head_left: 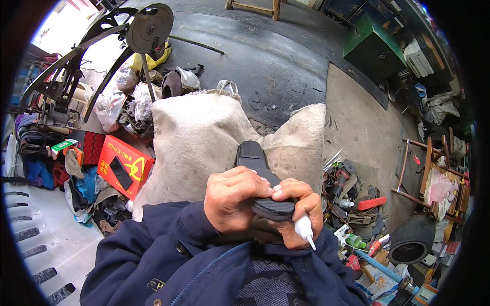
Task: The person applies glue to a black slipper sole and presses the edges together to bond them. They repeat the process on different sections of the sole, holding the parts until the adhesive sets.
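Grips black shoe (255,159) above the cloth-covered lap (199,132) with curled fingers of left hand (232,198) and right hand (305,204), clasps nozzle-down white bottle (303,227) in the latter too, and might drip onto jacket (199,262) through accidental squeezing.

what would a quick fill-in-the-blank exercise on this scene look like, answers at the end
1. The right hand holds a nozzled bottle coloured ____.
2. The left hand grips a shoe sole coloured ____.
3. A dark phone lies on a box coloured mainly ____.

Missing words: white; black; red
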`<act>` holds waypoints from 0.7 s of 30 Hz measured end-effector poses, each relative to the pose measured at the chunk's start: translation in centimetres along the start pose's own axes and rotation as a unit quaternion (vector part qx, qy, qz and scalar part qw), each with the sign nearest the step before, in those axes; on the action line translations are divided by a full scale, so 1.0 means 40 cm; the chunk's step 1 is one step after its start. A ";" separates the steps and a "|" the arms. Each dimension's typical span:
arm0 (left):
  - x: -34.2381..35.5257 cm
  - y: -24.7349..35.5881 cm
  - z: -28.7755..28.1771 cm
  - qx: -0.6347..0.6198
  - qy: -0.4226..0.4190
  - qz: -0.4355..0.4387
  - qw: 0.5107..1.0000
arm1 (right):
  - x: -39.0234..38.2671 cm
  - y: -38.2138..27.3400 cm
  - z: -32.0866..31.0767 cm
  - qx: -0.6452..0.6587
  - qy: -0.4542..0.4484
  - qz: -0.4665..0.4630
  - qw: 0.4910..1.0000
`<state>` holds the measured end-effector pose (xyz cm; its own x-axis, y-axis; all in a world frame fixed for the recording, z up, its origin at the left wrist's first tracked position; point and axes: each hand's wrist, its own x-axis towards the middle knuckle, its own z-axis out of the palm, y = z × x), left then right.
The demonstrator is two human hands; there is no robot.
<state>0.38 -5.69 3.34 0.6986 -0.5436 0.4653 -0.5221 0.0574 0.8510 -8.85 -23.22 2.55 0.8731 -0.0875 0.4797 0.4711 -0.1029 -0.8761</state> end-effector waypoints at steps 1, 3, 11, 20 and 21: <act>0.001 -0.001 0.001 -0.009 0.014 -0.004 1.000 | 0.005 0.005 0.005 -0.007 0.012 -0.009 1.000; 0.000 -0.003 0.004 -0.033 0.042 -0.012 0.998 | 0.011 0.015 0.017 0.006 0.034 -0.017 0.999; -0.005 -0.017 -0.001 -0.033 0.016 -0.015 0.999 | 0.022 0.032 0.020 0.013 0.044 -0.026 0.999; 0.006 -0.011 -0.007 -0.063 0.044 -0.043 0.996 | 0.044 0.005 0.020 -0.018 0.034 0.032 0.999; 0.005 -0.011 -0.009 -0.069 0.042 -0.047 0.996 | 0.045 0.002 0.017 -0.033 0.026 0.033 0.999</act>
<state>0.91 -5.51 3.14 0.7827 -0.4805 0.3955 -0.3843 0.1268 0.9145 -7.16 -22.72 3.32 0.8934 -0.1471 0.4245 0.4019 -0.1607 -0.9015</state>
